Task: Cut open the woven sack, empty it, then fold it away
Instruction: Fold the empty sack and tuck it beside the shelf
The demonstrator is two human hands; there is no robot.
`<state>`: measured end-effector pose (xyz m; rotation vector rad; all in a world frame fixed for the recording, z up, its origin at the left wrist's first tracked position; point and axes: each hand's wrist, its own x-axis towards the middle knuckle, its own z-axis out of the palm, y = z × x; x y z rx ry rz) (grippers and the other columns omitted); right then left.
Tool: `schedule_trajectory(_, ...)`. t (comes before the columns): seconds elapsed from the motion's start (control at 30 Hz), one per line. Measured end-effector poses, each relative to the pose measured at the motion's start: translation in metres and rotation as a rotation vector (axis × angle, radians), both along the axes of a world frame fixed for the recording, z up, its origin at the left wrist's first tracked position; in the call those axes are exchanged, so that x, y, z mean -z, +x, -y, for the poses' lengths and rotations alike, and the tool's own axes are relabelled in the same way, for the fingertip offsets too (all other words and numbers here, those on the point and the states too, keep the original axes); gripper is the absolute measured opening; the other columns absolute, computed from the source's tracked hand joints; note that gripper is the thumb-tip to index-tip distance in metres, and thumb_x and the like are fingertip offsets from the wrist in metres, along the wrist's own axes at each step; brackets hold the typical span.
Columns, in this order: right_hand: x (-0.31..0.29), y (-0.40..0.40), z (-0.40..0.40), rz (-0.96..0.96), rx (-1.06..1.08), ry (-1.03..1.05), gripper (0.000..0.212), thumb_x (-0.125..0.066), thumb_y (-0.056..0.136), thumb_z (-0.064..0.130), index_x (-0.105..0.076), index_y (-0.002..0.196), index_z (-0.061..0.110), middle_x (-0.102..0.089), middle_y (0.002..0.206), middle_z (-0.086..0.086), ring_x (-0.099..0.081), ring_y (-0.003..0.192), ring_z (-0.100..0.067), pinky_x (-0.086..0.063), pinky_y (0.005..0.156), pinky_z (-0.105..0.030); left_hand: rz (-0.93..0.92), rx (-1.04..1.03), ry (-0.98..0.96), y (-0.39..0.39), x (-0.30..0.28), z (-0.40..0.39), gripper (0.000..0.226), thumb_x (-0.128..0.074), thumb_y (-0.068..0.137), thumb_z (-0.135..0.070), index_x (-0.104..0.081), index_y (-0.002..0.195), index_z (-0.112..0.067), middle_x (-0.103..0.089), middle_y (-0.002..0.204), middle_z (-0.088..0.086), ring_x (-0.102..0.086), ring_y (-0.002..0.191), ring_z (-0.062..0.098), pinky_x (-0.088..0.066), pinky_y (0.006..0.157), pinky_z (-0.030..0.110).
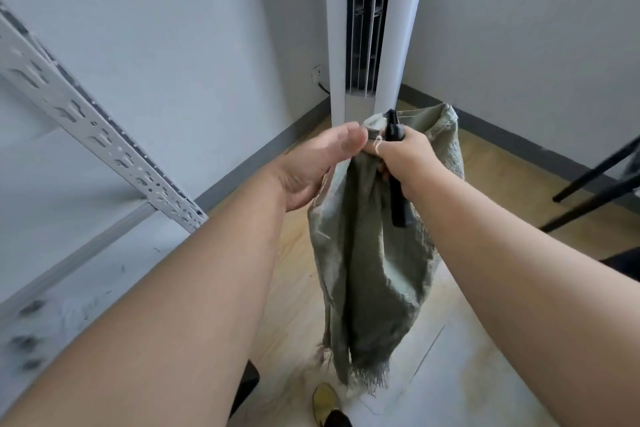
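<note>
holding the sack (374, 253) up in the air, both hands bunched together at its top end. left hand (311, 163) pinches the gathered cloth between thumb and fingers, right up against the right hand (401, 156). right hand is curled round a black tool (396, 177) and some of the sack at once; can't tell what sort of cutter it is, just a dark handle poking out above and below the fist. sack hangs limp and flat below the hands, greenish weave, frayed fringe at the bottom edge, well clear of the wood floor (485, 288). a bit of white thread loops over the right knuckles. just beyond the hands stands a tall white air con unit (374, 28) in the corner. off to the left of the left arm there's a grey slotted rack (104, 135). down below the sack, a yellowish shoe (325, 399).
</note>
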<state>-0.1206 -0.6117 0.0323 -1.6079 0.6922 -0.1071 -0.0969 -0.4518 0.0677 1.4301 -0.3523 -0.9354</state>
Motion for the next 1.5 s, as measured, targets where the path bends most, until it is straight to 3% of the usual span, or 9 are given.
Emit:
schedule_trajectory(0.13,0.005,0.031,0.006,-0.053,0.136,0.082,0.019,-0.076,0.075,0.019,-0.067,0.091,0.015,-0.060,0.070,-0.004,-0.053,0.056,-0.017,-0.048,0.056,-0.030,0.118,0.153,0.308,0.007,0.016,-0.035,0.114,-0.088,0.055,-0.047,-0.023,0.148,-0.032,-0.036,0.144,-0.012,-0.043,0.127,0.005,-0.039,0.103,0.025)
schedule_trajectory(0.23,0.008,0.050,-0.001,-0.066,0.132,0.094,0.020,-0.074,0.079,0.015,-0.058,0.092,0.015,-0.058,0.070,-0.004,-0.052,0.048,-0.013,-0.043,0.046,-0.025,0.378,-0.394,0.591,0.013,0.044,-0.040,0.039,-0.065,0.089,-0.033,-0.052,0.123,-0.020,-0.055,0.116,-0.003,-0.055,0.096,0.011,-0.042,0.070,0.021)
schedule_trajectory(0.33,0.014,0.065,-0.021,-0.084,0.084,-0.028,0.036,-0.074,0.076,0.016,-0.051,0.104,0.016,-0.065,0.095,-0.007,-0.067,0.074,-0.022,-0.056,0.063,-0.037,0.364,-0.762,0.593,0.037,0.064,-0.042,0.029,-0.058,0.093,-0.032,-0.057,0.114,-0.012,-0.062,0.113,0.003,-0.060,0.104,0.023,-0.044,0.079,0.030)
schedule_trajectory(0.53,-0.002,0.093,-0.043,-0.013,-0.224,-0.072,0.019,-0.071,0.078,0.014,-0.054,0.076,0.021,-0.062,0.076,-0.005,-0.059,0.063,-0.021,-0.050,0.057,-0.034,0.488,-0.376,0.426,0.066,0.060,-0.020,0.014,-0.064,0.089,-0.032,-0.063,0.102,-0.028,-0.067,0.095,-0.006,-0.063,0.094,0.018,-0.046,0.078,0.030)
schedule_trajectory(0.67,-0.018,0.112,-0.023,0.046,-0.512,0.020,0.019,-0.080,0.076,0.026,-0.066,0.086,0.017,-0.061,0.066,0.001,-0.053,0.052,-0.010,-0.043,0.050,-0.025,0.578,-0.586,0.602,0.094,0.062,0.000,0.018,-0.058,0.092,-0.034,-0.066,0.104,-0.024,-0.065,0.093,-0.003,-0.060,0.087,0.019,-0.044,0.072,0.030)
schedule_trajectory(0.83,-0.025,0.150,0.028,-0.258,-0.710,-0.707,0.069,-0.080,0.069,0.048,-0.056,0.124,0.013,-0.064,0.111,-0.003,-0.062,0.104,-0.026,-0.047,0.081,-0.032,0.378,-0.811,0.567,0.148,0.060,0.005,0.021,-0.059,0.090,-0.030,-0.067,0.096,-0.011,-0.067,0.094,0.005,-0.060,0.091,0.024,-0.044,0.078,0.031)
schedule_trajectory(0.97,-0.004,0.165,0.055,-0.581,-1.006,-0.878,0.047,-0.080,0.072,0.034,-0.064,0.106,0.006,-0.063,0.073,-0.002,-0.062,0.072,-0.023,-0.055,0.072,-0.032,0.318,-0.928,0.533,0.188,0.052,0.011,0.017,-0.057,0.088,-0.024,-0.066,0.096,-0.012,-0.069,0.099,0.008,-0.064,0.098,0.029,-0.050,0.088,0.040)
schedule_trajectory(1.17,-0.002,0.217,0.094,-0.104,-0.470,-1.083,0.023,-0.066,0.085,0.032,-0.060,0.104,0.019,-0.057,0.099,-0.004,-0.055,0.074,-0.024,-0.049,0.057,-0.033,0.431,-1.146,0.772,0.239,0.027,-0.012,0.022,-0.050,0.095,-0.025,-0.062,0.106,-0.011,-0.066,0.110,0.012,-0.060,0.103,0.033,-0.047,0.086,0.035)
schedule_trajectory(1.5,-0.009,0.340,0.052,-0.106,-0.771,-0.899,0.035,-0.079,0.073,0.033,-0.056,0.092,0.014,-0.058,0.075,-0.001,-0.058,0.069,-0.023,-0.050,0.060,-0.031,0.259,-1.238,0.777,0.306,0.027,-0.087,0.008,-0.048,0.097,-0.020,-0.048,0.103,-0.015,-0.055,0.105,0.011,-0.060,0.104,0.032,-0.051,0.095,0.044)
